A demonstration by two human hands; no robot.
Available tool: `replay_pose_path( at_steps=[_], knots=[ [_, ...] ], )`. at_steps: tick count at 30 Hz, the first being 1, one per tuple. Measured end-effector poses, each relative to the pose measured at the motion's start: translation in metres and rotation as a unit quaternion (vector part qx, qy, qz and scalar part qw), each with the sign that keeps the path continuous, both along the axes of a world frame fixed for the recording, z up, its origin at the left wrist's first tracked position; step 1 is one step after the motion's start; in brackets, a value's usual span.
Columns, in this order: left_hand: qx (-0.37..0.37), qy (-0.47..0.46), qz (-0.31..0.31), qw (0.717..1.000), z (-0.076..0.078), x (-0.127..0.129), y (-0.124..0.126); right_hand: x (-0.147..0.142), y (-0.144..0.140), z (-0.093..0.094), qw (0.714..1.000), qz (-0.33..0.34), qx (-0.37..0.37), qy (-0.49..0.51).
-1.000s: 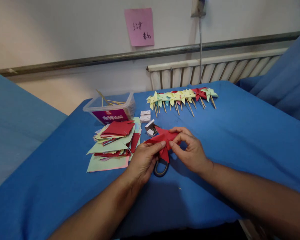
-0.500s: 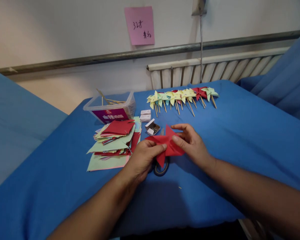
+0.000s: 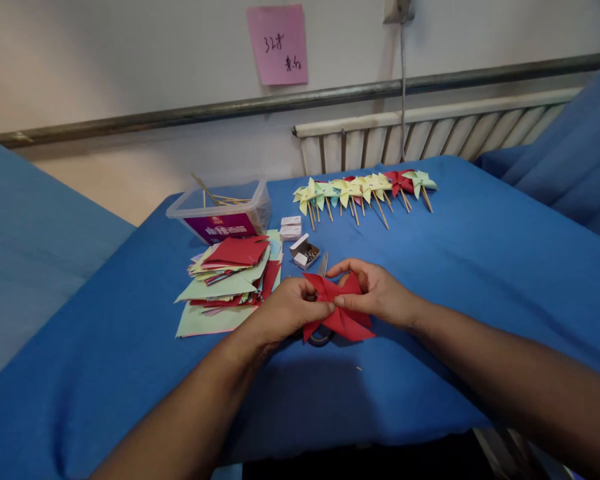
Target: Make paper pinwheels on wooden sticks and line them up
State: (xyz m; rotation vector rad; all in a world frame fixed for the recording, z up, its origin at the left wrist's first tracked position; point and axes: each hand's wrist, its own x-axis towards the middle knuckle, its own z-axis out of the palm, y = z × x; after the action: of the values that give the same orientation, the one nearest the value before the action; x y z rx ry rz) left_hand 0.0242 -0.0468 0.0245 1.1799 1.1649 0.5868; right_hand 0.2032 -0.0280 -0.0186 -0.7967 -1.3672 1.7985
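Observation:
Both hands pinch a red paper pinwheel shape [image 3: 344, 319] at its centre, just above the blue cloth. My left hand [image 3: 286, 312] grips it from the left with thumb and fingers; my right hand [image 3: 377, 293] holds it from the right, fingers curled over the folded flaps. Scissors [image 3: 323, 267] lie under the paper, the blades pointing away and the handles mostly hidden. To the left of my hands lies a pile of red, green and yellow paper squares [image 3: 230, 280].
A small open box of pins [image 3: 305, 253] and two closed white boxes [image 3: 291, 228] lie behind the hands. A clear tub with wooden sticks [image 3: 220, 212] stands at the back left. A row of finished pinwheels on sticks [image 3: 363, 192] lines the far edge, near a radiator [image 3: 430, 133].
The red paper's flaps have been folded inward to the centre. Both hands came closer together and slightly nearer to me, and now pinch the middle of the paper.

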Motion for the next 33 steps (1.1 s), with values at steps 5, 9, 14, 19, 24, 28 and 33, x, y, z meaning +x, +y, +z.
replay_pose_path(
  at_steps=[5, 9, 14, 19, 24, 28, 33],
  knots=[
    [0.007, -0.021, 0.088, 0.996, -0.003, 0.003, 0.001, -0.006, -0.003, 0.0, 0.996, -0.093, -0.001, 0.013],
    [-0.062, -0.15, 0.15, 0.975, -0.003, 0.007, -0.001, -0.013, -0.003, 0.0, 0.975, -0.213, 0.003, 0.061],
    [-0.103, -0.232, 0.195, 0.948, -0.009, 0.015, -0.006, -0.018, -0.007, 0.0, 0.952, -0.298, 0.037, 0.053],
    [-0.08, -0.259, 0.214, 0.939, -0.016, 0.024, -0.01, -0.022, -0.012, -0.001, 0.951, -0.304, 0.043, 0.045],
    [-0.052, -0.254, 0.228, 0.938, -0.014, 0.027, -0.011, -0.023, -0.013, 0.001, 0.957, -0.283, 0.039, 0.051],
    [-0.043, -0.252, 0.244, 0.936, -0.012, 0.023, -0.01, -0.019, -0.013, 0.0, 0.966, -0.244, 0.06, 0.055],
    [-0.044, -0.278, 0.271, 0.92, -0.005, 0.012, -0.004, -0.007, -0.01, -0.006, 0.93, -0.296, 0.215, -0.013]
  ],
)
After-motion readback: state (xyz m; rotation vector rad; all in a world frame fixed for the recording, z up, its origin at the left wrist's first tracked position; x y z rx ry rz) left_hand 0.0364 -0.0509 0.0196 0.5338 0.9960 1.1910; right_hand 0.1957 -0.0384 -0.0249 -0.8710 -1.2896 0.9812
